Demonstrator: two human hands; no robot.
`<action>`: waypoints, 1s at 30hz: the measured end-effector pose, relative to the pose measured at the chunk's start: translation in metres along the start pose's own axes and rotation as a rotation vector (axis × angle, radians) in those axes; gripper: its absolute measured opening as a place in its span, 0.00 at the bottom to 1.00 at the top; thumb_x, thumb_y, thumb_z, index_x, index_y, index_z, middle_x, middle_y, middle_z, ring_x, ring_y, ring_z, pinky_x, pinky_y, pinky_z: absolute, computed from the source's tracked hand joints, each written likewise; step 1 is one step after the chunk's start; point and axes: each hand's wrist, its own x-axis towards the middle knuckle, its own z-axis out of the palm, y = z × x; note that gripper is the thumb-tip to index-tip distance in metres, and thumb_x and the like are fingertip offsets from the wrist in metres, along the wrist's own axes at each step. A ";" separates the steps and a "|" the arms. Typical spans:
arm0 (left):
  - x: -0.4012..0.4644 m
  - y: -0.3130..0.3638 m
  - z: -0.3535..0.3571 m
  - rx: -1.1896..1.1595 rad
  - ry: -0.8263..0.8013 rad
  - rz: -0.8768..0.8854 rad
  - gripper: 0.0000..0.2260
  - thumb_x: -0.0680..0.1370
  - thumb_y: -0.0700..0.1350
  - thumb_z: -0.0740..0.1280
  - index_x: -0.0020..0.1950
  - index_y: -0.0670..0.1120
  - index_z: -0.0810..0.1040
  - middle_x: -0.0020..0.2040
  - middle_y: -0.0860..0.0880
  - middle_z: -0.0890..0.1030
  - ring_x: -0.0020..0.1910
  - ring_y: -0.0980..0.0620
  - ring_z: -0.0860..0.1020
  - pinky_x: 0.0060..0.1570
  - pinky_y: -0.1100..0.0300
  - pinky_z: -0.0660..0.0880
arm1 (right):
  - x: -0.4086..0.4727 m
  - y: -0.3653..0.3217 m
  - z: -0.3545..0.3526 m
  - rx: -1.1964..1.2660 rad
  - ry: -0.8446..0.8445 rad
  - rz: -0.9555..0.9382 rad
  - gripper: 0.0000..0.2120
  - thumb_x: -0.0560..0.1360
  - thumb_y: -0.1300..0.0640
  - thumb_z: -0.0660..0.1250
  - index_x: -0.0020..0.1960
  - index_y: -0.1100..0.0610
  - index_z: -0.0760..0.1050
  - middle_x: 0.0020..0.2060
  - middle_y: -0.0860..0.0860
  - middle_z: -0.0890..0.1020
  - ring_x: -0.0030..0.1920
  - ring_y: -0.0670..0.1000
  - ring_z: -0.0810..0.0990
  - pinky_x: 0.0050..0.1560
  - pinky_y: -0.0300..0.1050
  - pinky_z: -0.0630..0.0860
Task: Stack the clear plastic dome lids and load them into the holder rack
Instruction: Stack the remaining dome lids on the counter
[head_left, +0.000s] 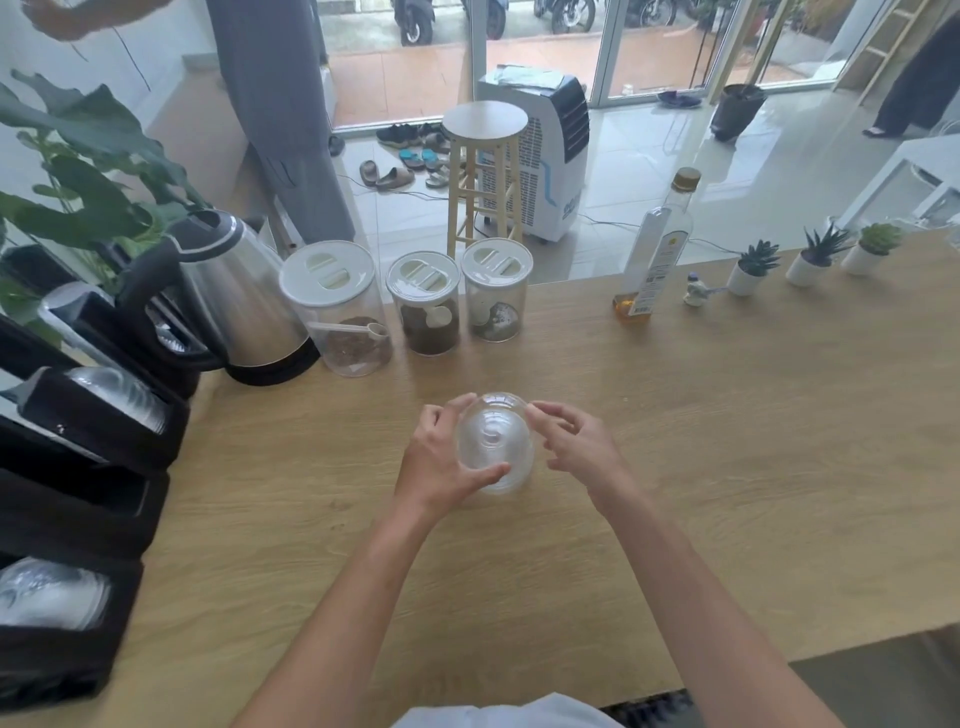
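You have a small stack of clear dome lids sitting on the desk, right in the middle in front of you. Your left hand curls around the left side of the stack, with the thumb in front and the fingers round the back. Your right hand is just beside the stack, fingers loosely bent; the tips are at the rim, but it is hard to tell if they really pinch it. These lids look very light and thin, so they will bend and pop if you squeeze hard. They look smooth and slippery too, and nested lids can slide apart. Hold the stack low, around the wide bottom rim, with a soft grip from both sides, not by the round tops. The black holder rack stands at the left edge of the desk, well apart from the stack, and some slots there seem to hold lids already. Carry the stack level so none slip off.
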 end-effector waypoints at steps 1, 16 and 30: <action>-0.001 -0.004 0.005 0.008 -0.033 -0.025 0.44 0.63 0.55 0.84 0.75 0.54 0.70 0.60 0.49 0.73 0.61 0.51 0.76 0.57 0.63 0.69 | 0.001 0.005 0.003 -0.062 -0.018 0.028 0.19 0.75 0.38 0.73 0.63 0.45 0.82 0.52 0.45 0.85 0.54 0.45 0.83 0.59 0.51 0.82; 0.004 -0.012 0.010 -0.535 -0.254 -0.337 0.22 0.77 0.62 0.70 0.69 0.75 0.70 0.58 0.62 0.79 0.60 0.59 0.80 0.66 0.48 0.77 | 0.023 -0.019 0.018 -0.415 -0.092 0.111 0.22 0.73 0.45 0.75 0.62 0.54 0.79 0.53 0.51 0.84 0.56 0.52 0.84 0.54 0.55 0.86; -0.001 -0.020 0.022 -0.544 -0.246 -0.300 0.23 0.76 0.68 0.66 0.69 0.79 0.65 0.68 0.51 0.79 0.65 0.55 0.78 0.69 0.54 0.73 | 0.059 -0.032 0.051 -0.931 -0.128 0.232 0.11 0.75 0.55 0.75 0.51 0.63 0.82 0.46 0.60 0.87 0.35 0.58 0.85 0.38 0.49 0.86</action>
